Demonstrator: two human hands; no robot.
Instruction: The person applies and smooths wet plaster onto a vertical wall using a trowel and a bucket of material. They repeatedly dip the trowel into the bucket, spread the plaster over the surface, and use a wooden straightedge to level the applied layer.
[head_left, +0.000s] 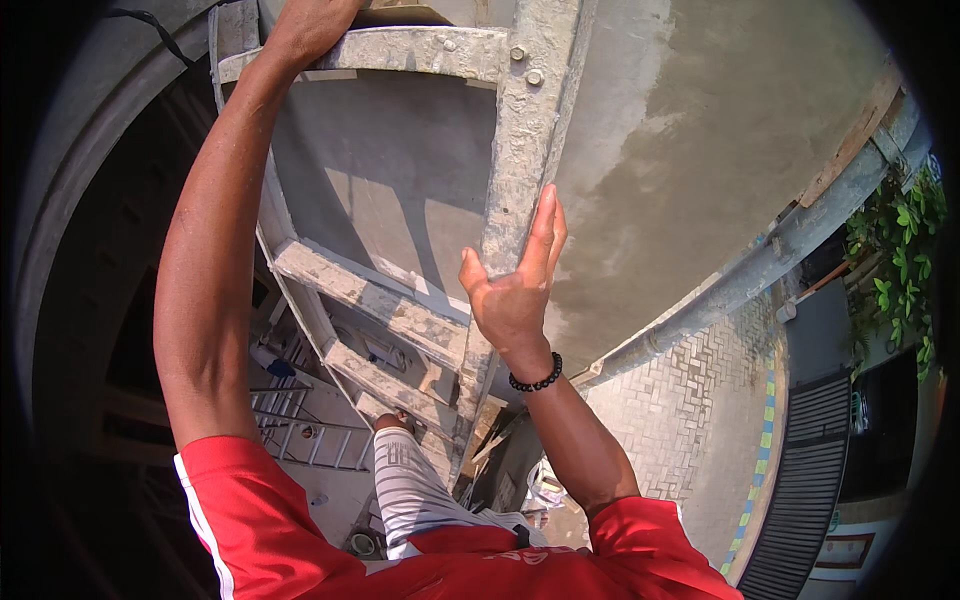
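Observation:
A paint-splattered metal ladder [375, 305] stands before me, with crusted side rails and several flat rungs. My right hand [513, 300] grips its right rail, thumb on the left side and fingers stretched along the right side. Black beads circle that wrist. At the top left my left hand [310, 28] reaches over the upper rung [420, 50]. Its fingers run past the picture's upper edge, so their hold is hidden. Just right of that hand is the edge of a brown flat piece [405, 14]. My bare foot [390, 421] rests on a lower rung.
Behind the ladder rises a grey plastered wall [690, 150], with darker, damp-looking patches. A long metal beam [720, 290] slants along its right edge. Far below lie paving [680, 400], another ladder [310, 438] and a dark slatted gate [800, 480]. Green leaves [900, 260] hang at the right.

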